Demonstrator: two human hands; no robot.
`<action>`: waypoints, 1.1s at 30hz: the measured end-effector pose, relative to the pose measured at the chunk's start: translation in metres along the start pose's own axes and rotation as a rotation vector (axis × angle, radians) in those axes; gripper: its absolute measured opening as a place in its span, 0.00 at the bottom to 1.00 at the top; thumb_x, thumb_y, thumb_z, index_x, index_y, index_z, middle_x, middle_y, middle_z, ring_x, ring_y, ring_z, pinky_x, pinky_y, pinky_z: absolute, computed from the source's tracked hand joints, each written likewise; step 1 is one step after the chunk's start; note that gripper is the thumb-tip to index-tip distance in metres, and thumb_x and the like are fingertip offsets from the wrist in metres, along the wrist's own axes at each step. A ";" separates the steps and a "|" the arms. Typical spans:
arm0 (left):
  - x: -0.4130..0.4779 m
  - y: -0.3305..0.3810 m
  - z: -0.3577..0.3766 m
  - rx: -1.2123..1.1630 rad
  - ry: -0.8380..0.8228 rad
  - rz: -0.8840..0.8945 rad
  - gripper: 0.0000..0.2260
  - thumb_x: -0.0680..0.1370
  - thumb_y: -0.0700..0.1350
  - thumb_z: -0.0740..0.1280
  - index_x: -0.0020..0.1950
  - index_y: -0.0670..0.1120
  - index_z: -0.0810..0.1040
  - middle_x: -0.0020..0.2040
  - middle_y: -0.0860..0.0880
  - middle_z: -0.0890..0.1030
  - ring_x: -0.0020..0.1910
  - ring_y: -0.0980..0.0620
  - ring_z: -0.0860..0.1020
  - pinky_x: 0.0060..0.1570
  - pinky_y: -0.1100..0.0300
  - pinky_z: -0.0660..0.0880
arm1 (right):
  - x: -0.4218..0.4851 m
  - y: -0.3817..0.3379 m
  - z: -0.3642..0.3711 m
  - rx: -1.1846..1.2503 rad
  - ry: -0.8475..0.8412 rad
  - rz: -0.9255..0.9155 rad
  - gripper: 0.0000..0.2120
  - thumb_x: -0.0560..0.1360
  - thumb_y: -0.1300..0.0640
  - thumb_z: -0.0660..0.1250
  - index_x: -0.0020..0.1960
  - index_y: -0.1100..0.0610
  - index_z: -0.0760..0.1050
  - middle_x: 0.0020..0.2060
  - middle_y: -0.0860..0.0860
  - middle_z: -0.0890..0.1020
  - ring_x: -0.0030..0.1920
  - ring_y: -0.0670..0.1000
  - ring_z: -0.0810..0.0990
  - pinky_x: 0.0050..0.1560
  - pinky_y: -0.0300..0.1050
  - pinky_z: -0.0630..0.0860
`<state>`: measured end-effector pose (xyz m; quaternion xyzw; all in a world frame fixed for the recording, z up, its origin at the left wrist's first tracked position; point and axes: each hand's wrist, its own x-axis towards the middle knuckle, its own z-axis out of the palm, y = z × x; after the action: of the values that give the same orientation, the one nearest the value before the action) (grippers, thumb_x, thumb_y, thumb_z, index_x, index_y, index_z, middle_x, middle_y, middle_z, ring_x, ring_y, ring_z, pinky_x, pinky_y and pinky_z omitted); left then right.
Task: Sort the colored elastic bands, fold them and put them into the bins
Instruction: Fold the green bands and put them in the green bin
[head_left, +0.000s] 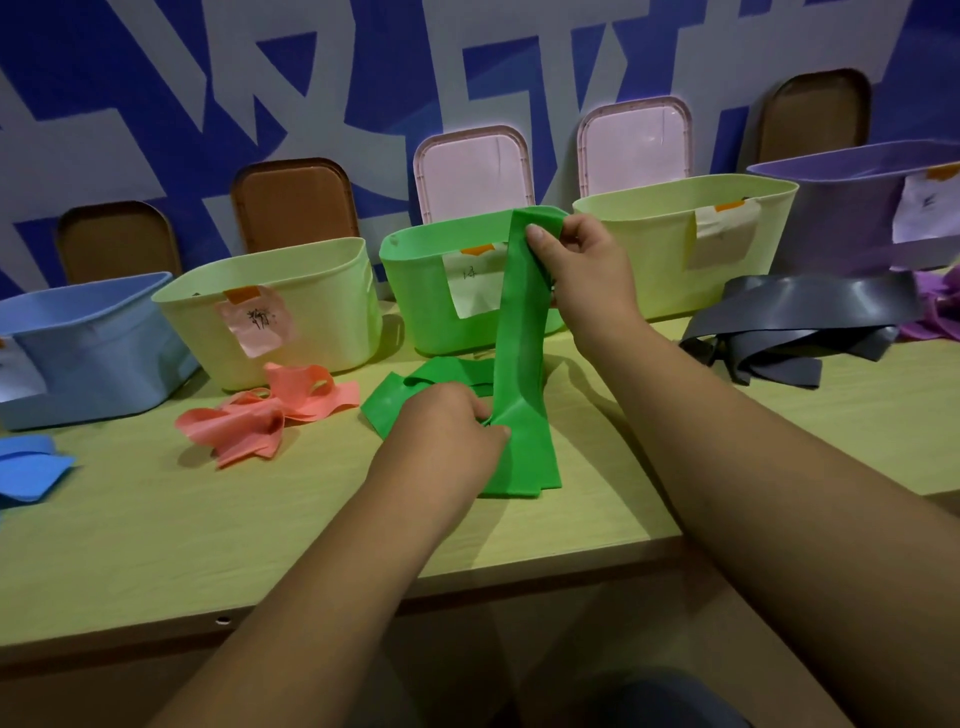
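Head view of a sorting station on a pale wooden table (156, 519). The right hand (582, 270) is raised in front of the green bin (415, 291), thumb and fingers pinching the upper end of a green elastic band (522, 332). The left hand (441, 431) sits low, just above the table, with its fingers curled and pinching the same band lower down, so that the strip runs nearly upright between the two hands. Below the left hand the band's layered lower end lies flat on the table, pointing toward the near edge. More green band (410, 389) lies on the table just beyond the left hand; whether it is the same strip cannot be told. Five bins stand in a row along the far side: from left to right, a blue bin (88, 338), a pale yellow bin (311, 301), the green bin, a second pale yellow bin (649, 249) and a purple bin (841, 208), each bearing a paper label. Loose bands lie on the table before them: a blue band (26, 467) at far left, salmon-pink bands (260, 410) before the first yellow bin, grey bands (795, 322) before the second, and purple bands (935, 306) at the right edge. Brown lids (291, 202) and pink lids (472, 171) lean against the blue-and-grey wall (156, 78) behind.
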<state>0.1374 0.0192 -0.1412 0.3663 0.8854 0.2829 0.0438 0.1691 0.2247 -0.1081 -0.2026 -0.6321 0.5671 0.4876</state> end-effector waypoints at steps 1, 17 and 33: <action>0.000 0.000 0.000 -0.015 -0.002 -0.003 0.18 0.81 0.52 0.74 0.70 0.50 0.83 0.57 0.55 0.82 0.44 0.61 0.77 0.49 0.59 0.74 | 0.000 0.001 0.000 -0.004 -0.006 0.002 0.04 0.82 0.52 0.73 0.53 0.52 0.81 0.46 0.50 0.88 0.49 0.51 0.89 0.53 0.61 0.86; -0.035 -0.013 -0.027 -0.051 -0.234 0.381 0.07 0.75 0.55 0.79 0.51 0.62 0.86 0.50 0.60 0.80 0.50 0.63 0.78 0.51 0.63 0.75 | -0.006 0.000 -0.003 -0.021 -0.031 -0.001 0.04 0.82 0.53 0.73 0.50 0.51 0.80 0.46 0.50 0.88 0.49 0.52 0.88 0.52 0.58 0.87; -0.037 -0.019 -0.002 -0.232 0.061 0.468 0.05 0.81 0.49 0.75 0.54 0.58 0.90 0.48 0.62 0.84 0.52 0.61 0.82 0.48 0.70 0.73 | -0.004 -0.001 -0.005 -0.001 -0.020 -0.005 0.02 0.83 0.52 0.72 0.52 0.50 0.81 0.47 0.49 0.88 0.50 0.51 0.88 0.54 0.58 0.86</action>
<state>0.1520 -0.0171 -0.1545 0.5449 0.7391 0.3960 -0.0077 0.1752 0.2238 -0.1096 -0.1954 -0.6380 0.5674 0.4826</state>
